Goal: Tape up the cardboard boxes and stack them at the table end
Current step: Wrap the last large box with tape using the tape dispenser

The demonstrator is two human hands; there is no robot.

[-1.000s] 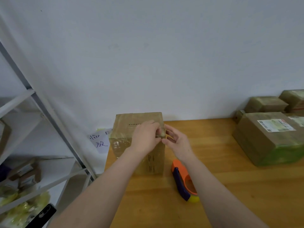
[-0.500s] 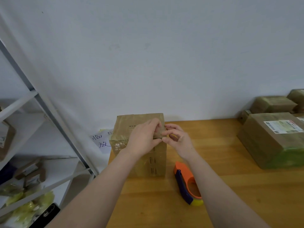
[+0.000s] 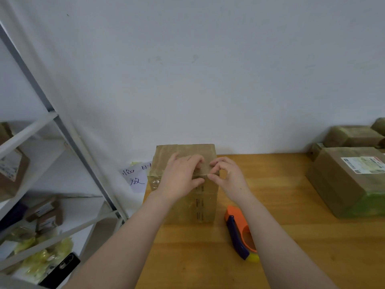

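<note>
A tall brown cardboard box [image 3: 205, 205] wrapped in clear tape stands upright at the left end of the wooden table [image 3: 291, 236], against the wall. My left hand [image 3: 181, 176] lies over its top front edge, fingers curled on the top and thumb on the front face. My right hand [image 3: 229, 176] is at the box's upper right corner, thumb and forefinger pinching the tape at the edge. An orange and blue tape dispenser [image 3: 237, 228] lies on the table just right of the box, between my forearms.
A large taped box with a label [image 3: 345, 184] and smaller taped boxes [image 3: 352, 136] sit at the table's right. A grey metal shelf rack [image 3: 62, 130] with packages stands to the left, a black phone [image 3: 62, 268] on its lower shelf. A handwritten paper note [image 3: 135, 176] lies beside the box.
Both hands stayed at the box's top right edge; the fingers shifted slightly along the tape, and the right hand's thumb and forefinger closed into a pinch. The dispenser has not moved.
</note>
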